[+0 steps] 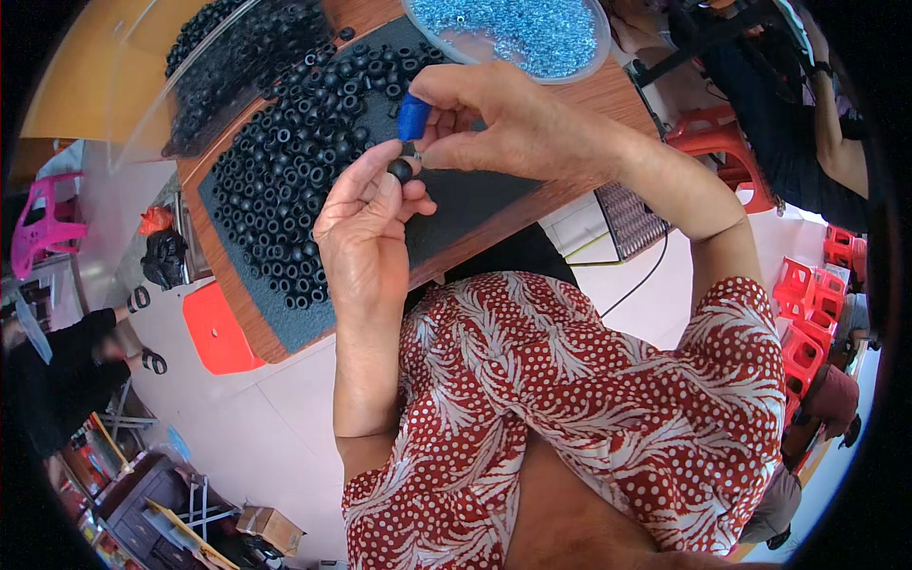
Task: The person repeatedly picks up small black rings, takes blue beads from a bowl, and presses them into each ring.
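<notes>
My left hand (366, 237) is raised over the near part of the dark mat (475, 218). Its thumb and fingers pinch a small round black piece (400, 171), which looks like the ring-shaped ones on the table. Coming in from the right, my right hand (518, 123) meets it, fingertips closed right at the piece. A blue cover (412, 116) wraps one of its fingers. Something tiny seems to sit between the right fingertips, too small to make out. Behind the hands, a wide pile of black rings (294, 180) spreads across the mat.
A clear plastic bin (152, 123) with more black pieces lies at the far left of the wooden table (617, 109). Far right, a round tray (606, 47) holds many tiny shiny bluish pieces. A red stool (217, 328) stands by the table's left side. Other people are at both sides.
</notes>
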`<state>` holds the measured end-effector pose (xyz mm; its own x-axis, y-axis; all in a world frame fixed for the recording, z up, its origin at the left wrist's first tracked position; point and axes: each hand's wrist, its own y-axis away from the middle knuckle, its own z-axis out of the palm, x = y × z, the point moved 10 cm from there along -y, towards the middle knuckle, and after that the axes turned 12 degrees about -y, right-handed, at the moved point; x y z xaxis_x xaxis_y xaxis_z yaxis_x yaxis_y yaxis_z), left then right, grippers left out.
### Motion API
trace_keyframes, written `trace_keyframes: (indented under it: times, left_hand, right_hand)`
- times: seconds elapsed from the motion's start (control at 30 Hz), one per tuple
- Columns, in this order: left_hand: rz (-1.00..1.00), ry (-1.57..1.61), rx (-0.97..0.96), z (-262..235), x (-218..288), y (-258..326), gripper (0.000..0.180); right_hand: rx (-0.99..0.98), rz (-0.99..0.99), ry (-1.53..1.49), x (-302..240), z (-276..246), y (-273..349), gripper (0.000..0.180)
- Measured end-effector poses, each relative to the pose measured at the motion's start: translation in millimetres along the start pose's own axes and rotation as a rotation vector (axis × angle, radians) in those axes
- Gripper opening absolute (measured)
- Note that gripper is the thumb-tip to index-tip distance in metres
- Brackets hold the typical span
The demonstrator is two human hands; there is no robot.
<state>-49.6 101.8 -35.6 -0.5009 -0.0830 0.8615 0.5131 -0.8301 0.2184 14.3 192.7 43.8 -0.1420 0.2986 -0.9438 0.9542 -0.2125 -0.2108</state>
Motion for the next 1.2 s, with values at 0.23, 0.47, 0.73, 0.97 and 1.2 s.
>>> trace_keyframes:
  times: [0.23,0.47,0.73,0.97,1.2]
  left_hand:
    - [0.015,0.022,-0.018,0,0,0,0.022]
    - [-0.009,-0.089,0.010,-6,1,-2,0.015]
    - [-0.111,0.131,0.049,-6,-13,-6,0.008]
    - [-0.038,0.054,0.041,-1,-8,-4,0.009]
    - [-0.030,0.133,0.003,-2,-8,-10,0.022]
  right_hand:
    - [0.116,-0.046,0.053,-3,8,3,0.016]
    - [0.170,-0.328,0.419,-22,20,7,0.015]
    - [0.225,-0.400,0.325,-23,19,13,0.019]
    - [0.314,-0.199,-0.028,6,0,14,0.016]
    - [0.416,-0.137,0.149,1,-5,18,0.018]
